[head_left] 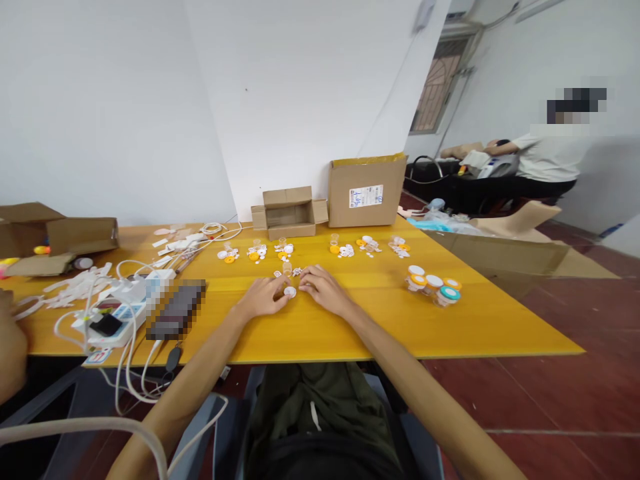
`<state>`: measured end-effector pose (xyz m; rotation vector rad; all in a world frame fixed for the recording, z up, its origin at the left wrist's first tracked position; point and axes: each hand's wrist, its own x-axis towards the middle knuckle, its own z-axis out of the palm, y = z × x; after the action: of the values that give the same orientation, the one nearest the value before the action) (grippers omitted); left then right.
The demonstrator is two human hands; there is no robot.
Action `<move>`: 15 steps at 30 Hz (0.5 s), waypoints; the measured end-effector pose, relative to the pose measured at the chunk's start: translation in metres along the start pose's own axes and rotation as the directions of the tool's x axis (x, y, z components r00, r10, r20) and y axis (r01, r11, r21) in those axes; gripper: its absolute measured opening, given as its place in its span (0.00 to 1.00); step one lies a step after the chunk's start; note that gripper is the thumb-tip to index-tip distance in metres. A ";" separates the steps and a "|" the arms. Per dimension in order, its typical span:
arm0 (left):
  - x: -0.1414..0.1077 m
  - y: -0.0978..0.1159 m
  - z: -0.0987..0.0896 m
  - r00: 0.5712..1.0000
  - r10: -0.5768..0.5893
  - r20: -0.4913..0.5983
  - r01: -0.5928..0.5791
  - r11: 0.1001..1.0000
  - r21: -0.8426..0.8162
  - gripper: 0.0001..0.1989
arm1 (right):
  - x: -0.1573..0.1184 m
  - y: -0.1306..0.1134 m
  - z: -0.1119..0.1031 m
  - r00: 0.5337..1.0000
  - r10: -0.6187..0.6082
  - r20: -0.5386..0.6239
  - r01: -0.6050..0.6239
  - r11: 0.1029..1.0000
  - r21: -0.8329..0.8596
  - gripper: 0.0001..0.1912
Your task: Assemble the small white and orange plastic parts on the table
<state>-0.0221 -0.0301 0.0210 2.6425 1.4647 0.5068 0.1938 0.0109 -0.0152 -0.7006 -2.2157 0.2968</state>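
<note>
My left hand (261, 297) rests low over the table, thumb and index finger closed about the edge of a white round lid (290, 292). Close by on the right is my right hand (324, 289), its fingers bent and drawn together; what they pinch, if anything, is too small to make out. Just beyond the hands stands a small clear jar (287, 267). Small white pieces with dark marks (297, 271) lie beside the jar, near my right fingertips, and another such piece (278, 273) is by the left fingers.
Jar parts with orange lids (254, 256) lie in groups along the back. Several closed jars (433, 285) stand right. An open carton (291, 227) and large box (367, 193) are behind. Left are a power strip (125, 313) and cables. Another person (547, 157) sits far right; an arm (11, 350) shows left.
</note>
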 end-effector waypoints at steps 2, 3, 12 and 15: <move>-0.001 -0.001 0.000 1.000 0.003 0.010 -0.003 1.000 0.019 0.14 | 0.000 0.000 0.000 1.000 0.002 -0.007 -0.002 1.000 0.008 0.09; -0.001 -0.001 0.000 1.000 0.002 0.012 -0.002 1.000 0.025 0.14 | 0.000 0.000 0.000 1.000 0.004 -0.009 -0.004 1.000 0.012 0.09; 0.001 -0.002 0.004 1.000 -0.008 0.017 0.007 1.000 0.027 0.12 | 0.003 -0.005 0.000 1.000 0.009 -0.003 -0.009 0.997 0.079 0.09; 0.002 -0.003 0.006 1.000 -0.014 0.015 0.014 0.999 0.029 0.13 | 0.004 -0.007 0.000 1.000 0.019 0.000 -0.019 0.996 0.086 0.08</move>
<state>-0.0212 -0.0264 0.0156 2.6496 1.4964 0.4665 0.1891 0.0075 -0.0100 -0.6748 -2.1830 0.3994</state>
